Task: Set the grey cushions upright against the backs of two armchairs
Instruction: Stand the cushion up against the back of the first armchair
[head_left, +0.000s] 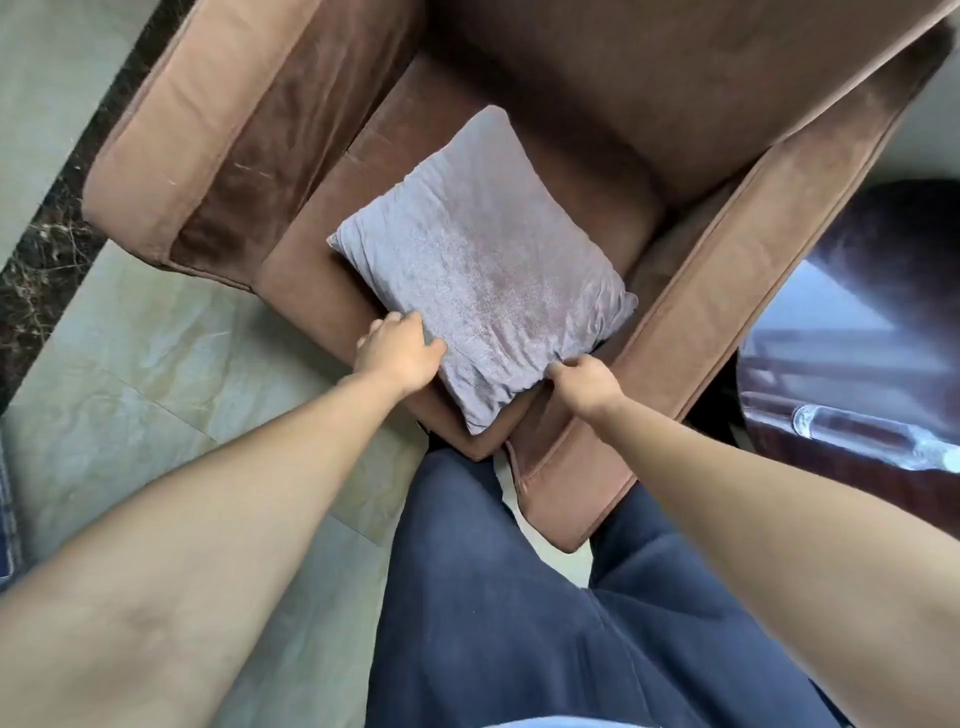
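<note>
A grey velvet cushion (483, 265) lies flat on the seat of a brown armchair (582, 104), turned like a diamond, its near corner hanging over the seat's front edge. My left hand (400, 353) grips the cushion's near left edge, thumb on top and fingers under it. My right hand (584, 384) grips the near right edge the same way. The chair's back rises beyond the cushion, apart from it. Only this one armchair and one cushion are in view.
A dark round side table (852, 332) stands to the right of the chair, with a clear glass object (878, 436) on it. Pale floor tiles (130, 332) spread to the left, crossed by a dark marble strip (47, 244). My legs in blue trousers stand at the chair's front corner.
</note>
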